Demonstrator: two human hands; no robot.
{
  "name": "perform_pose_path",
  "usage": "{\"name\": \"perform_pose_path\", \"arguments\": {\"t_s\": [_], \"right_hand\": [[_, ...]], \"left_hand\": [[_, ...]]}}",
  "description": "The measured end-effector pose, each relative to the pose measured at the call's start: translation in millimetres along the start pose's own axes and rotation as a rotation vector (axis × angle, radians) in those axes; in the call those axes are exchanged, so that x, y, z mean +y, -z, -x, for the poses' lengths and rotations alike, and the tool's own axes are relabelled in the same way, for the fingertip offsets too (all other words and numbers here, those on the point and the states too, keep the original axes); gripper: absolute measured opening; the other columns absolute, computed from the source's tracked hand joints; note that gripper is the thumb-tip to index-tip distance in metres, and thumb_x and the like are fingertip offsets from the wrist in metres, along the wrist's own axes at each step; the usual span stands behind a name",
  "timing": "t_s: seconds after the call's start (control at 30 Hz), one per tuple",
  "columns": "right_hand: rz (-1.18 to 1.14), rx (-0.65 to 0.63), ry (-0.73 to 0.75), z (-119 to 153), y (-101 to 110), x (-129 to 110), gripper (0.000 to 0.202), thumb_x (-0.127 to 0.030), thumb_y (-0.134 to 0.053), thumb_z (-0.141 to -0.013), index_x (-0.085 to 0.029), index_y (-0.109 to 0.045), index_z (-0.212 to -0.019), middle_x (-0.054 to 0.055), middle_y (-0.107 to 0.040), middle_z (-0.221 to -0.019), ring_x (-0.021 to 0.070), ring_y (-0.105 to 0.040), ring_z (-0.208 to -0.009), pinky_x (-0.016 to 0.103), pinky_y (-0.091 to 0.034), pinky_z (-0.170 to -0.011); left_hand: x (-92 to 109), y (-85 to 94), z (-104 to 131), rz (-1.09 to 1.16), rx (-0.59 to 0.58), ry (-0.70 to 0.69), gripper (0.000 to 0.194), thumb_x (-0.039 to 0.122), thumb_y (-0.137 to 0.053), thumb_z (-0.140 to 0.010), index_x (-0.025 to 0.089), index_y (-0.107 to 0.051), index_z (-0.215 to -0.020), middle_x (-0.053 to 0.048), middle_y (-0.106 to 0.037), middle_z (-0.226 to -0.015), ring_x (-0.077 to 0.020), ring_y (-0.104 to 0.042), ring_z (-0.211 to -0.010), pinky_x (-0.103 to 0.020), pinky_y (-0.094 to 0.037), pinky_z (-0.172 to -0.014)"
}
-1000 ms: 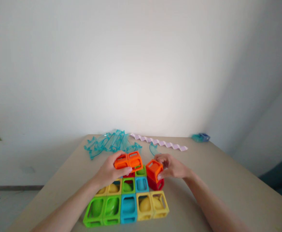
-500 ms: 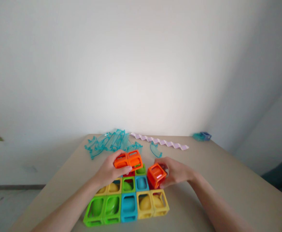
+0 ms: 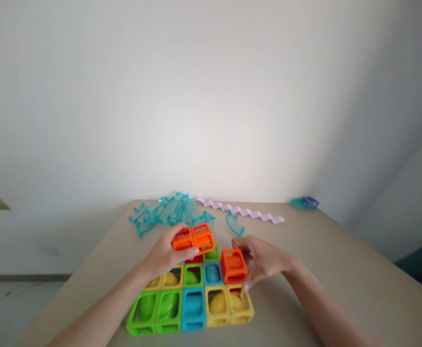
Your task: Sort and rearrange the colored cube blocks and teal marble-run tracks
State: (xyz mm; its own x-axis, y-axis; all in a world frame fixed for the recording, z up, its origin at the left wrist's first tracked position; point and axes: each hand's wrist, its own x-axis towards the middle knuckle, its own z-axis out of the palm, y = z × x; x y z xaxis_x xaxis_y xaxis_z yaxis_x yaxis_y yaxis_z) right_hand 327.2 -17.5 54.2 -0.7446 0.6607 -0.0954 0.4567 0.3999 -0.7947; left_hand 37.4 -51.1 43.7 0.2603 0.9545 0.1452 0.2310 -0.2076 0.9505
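Note:
My left hand (image 3: 169,249) grips a joined pair of orange cube blocks (image 3: 193,238) between thumb and fingers, held over the far rows of a flat block layout. Curled around the right side of a single orange cube block (image 3: 234,266) is my right hand (image 3: 263,260), its thumb at the near corner. That cube sits level at the layout's right side, behind the yellow blocks (image 3: 229,304). The nearest row also has green blocks (image 3: 156,311) and a blue block (image 3: 193,308). Red and green blocks behind are partly hidden by my left hand's pair.
Translucent teal track pieces (image 3: 171,209) lie heaped at the table's far left. A curved teal piece (image 3: 235,224) and a zigzag lilac strip (image 3: 242,211) lie near the back. A dark blue block (image 3: 309,203) is at the far right corner, by the wall.
The single orange cube has turned from tilted to level and settled at the layout's right side. My right hand's grip has shifted around it. My left hand stays nearly still with its pair.

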Motion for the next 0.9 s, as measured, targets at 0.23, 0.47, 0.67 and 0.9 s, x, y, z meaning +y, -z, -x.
{"name": "perform_pose_path", "arguments": {"t_s": [0.23, 0.47, 0.67, 0.9], "right_hand": [[-0.109, -0.018, -0.032, -1, -3, 1, 0.056, -0.034, -0.090, -0.045, -0.019, -0.043, -0.072, -0.010, -0.042, -0.063, 0.0061, -0.034, -0.057, 0.018, -0.024, -0.048], [-0.492, -0.108, 0.015, -4, -5, -2, 0.047, -0.039, -0.082, -0.063, -0.013, -0.057, -0.093, 0.000, -0.061, -0.083, 0.0123, -0.056, -0.072, 0.025, -0.045, -0.067], [-0.500, 0.086, 0.091, -11, -9, 8, 0.041, -0.047, -0.077, -0.068, -0.015, -0.057, -0.084, -0.001, -0.056, -0.073, 0.0115, -0.050, -0.064, 0.023, -0.039, -0.058], [-0.449, 0.524, 0.276, -25, -22, 7, 0.029, -0.042, -0.069, -0.079, -0.019, -0.058, -0.093, 0.000, -0.057, -0.081, 0.0137, -0.051, -0.072, 0.026, -0.043, -0.066]], "left_hand": [[1, 0.2, 0, -0.028, 0.003, 0.006, 0.042, 0.041, -0.073, -0.070, 0.018, -0.057, -0.102, 0.002, -0.062, -0.076, -0.0131, -0.055, -0.061, -0.022, -0.044, -0.057], [0, 0.6, 1, 0.004, 0.002, 0.020, 0.045, 0.040, -0.074, -0.069, 0.018, -0.055, -0.104, 0.000, -0.065, -0.083, -0.0177, -0.062, -0.070, -0.025, -0.048, -0.062], [2, 1.6, 2, -0.003, -0.008, -0.014, 0.043, 0.040, -0.073, -0.070, 0.018, -0.055, -0.103, 0.001, -0.065, -0.082, -0.0171, -0.062, -0.069, -0.024, -0.048, -0.061], [1, 1.8, 1, -0.002, 0.020, -0.100, 0.052, 0.034, -0.075, -0.070, 0.021, -0.050, -0.114, -0.003, -0.067, -0.102, -0.0202, -0.065, -0.086, -0.029, -0.052, -0.075]]}}
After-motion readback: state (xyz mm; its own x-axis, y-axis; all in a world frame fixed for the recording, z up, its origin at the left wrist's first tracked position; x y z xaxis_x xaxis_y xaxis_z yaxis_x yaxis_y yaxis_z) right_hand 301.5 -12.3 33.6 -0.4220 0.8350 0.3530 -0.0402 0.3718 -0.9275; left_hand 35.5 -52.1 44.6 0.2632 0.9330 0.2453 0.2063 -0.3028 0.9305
